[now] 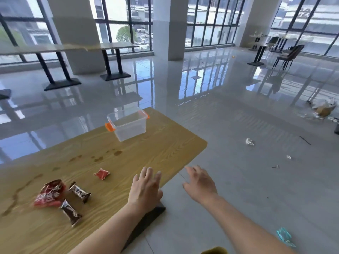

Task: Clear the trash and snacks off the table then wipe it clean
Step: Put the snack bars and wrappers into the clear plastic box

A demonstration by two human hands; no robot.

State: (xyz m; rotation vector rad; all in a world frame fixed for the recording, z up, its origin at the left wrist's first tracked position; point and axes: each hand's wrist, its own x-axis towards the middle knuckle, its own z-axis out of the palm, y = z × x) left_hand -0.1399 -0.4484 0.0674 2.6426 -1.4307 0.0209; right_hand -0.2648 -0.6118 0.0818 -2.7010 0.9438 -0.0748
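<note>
A wooden table (pixel 156 158) carries brown spill stains (pixel 97 158) across its middle. Near its left part lie a red snack bag (pixel 49 193), two dark wrapped bars (pixel 79 191) (pixel 70 212) and a small red wrapper (pixel 101 173). A clear plastic box with orange latches (pixel 128 125) stands empty at the far end. My left hand (pixel 145 187) hovers over the table's right edge, fingers spread, holding nothing. My right hand (pixel 200 183) is beyond the edge, over the floor, also open and empty.
Crumpled scraps (pixel 249 142) (pixel 288 157) and a teal wrapper (pixel 285 236) lie on the glossy floor to the right. A heap of rubbish (pixel 322 110) sits at far right. The table's dark base (pixel 145 222) shows beneath its edge. Other tables (pixel 73 47) and a chair (pixel 289 55) stand behind.
</note>
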